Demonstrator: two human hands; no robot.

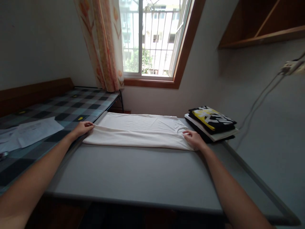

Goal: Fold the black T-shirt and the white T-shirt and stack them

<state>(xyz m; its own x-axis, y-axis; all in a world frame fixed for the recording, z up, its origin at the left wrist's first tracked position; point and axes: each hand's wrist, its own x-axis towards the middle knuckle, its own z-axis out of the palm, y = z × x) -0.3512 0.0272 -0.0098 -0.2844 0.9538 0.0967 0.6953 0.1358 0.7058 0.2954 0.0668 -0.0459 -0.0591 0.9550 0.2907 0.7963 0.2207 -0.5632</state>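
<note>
A cream-white cotton garment (140, 133), folded lengthwise into a long band, lies flat across the far part of the grey tabletop (133, 175). The left hand (83, 128) rests on its one short end, fingers curled down over the hem edge and pinching it lightly. The right hand (194, 139) sits on the opposite end, near what looks like the neckline, fingers closed on the cloth's near corner. Both arms are stretched out, so the garment spans the whole gap between the two hands.

Judging by how the cloth lies, the lengthwise fold looks done: a doubled layer runs along the near edge, smooth with few creases. The crosswise folds, which would bring it to the size of the pile, appear still to come. Just beyond the right hand, almost touching the garment's end, stands a small stack of folded clothes (212, 123), black, white and yellow on top, which suggests several pieces are finished.

The sleeves are tucked out of sight, so whether it is a shirt or a vest is hard to tell. The fingertips of both hands are partly hidden in cloth. Beyond the left hand, a blue-checked bed cover (71, 108) with white paper sheets (35, 130) is cut off at the frame edge.
</note>
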